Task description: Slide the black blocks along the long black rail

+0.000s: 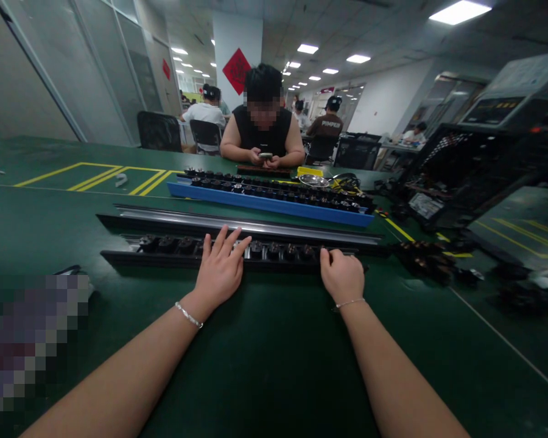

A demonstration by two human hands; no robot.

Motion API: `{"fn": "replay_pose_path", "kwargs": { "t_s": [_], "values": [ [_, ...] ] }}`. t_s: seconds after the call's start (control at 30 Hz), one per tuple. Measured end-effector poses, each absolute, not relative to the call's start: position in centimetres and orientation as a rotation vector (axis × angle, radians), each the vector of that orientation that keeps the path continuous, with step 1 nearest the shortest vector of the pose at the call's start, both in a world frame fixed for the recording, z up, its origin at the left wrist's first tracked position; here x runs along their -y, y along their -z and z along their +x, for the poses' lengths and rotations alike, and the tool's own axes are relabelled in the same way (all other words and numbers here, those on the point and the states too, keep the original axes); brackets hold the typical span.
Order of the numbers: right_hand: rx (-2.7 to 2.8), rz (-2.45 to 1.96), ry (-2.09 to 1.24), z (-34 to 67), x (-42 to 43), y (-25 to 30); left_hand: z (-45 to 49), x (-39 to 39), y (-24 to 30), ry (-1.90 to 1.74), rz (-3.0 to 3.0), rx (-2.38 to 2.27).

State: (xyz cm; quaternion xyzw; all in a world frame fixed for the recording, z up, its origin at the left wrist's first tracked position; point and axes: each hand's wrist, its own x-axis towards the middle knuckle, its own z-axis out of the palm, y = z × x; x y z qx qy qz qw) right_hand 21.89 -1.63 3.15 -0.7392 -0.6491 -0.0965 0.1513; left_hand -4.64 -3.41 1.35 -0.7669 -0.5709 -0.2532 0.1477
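A long black channel rail (132, 260) lies across the green table in front of me, with a row of round black socket-like modules (187, 244) set along it. My left hand (221, 264) rests on the middle of that row, fingers spread and flat. At the right end of the row my right hand (342, 272) is closed, thumb and fingers curled together over the rail. Whatever sits between those fingers is hidden. Just behind lies a second black rail (246, 226) with a shiny inner face, parallel to the first and touched by neither hand.
A blue rail (274, 204) carrying black modules lies farther back. Loose black parts (422, 258) are heaped at right, near an open black case (447, 176). A metal dish (313, 180) stands behind. A person (262, 131) sits opposite, holding a phone. A pixelated object (31, 328) lies at left.
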Motion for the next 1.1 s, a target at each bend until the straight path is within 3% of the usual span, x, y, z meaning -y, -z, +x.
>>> {"fn": "replay_pose_path", "kwargs": {
  "t_s": [0.37,0.7,1.1],
  "values": [
    [2.039,-1.893,0.104,20.4,1.8,-2.1,-4.8,3.1,-1.3,0.680,-2.205,1.664],
    [2.141,-1.946,-0.045,20.3,1.2,-3.1,-4.8,2.9,-1.2,0.724,-2.218,1.673],
    [2.201,-1.875,0.044,18.6,1.9,-2.6,-4.8,2.6,-1.2,0.744,-2.211,1.661]
  ]
}}
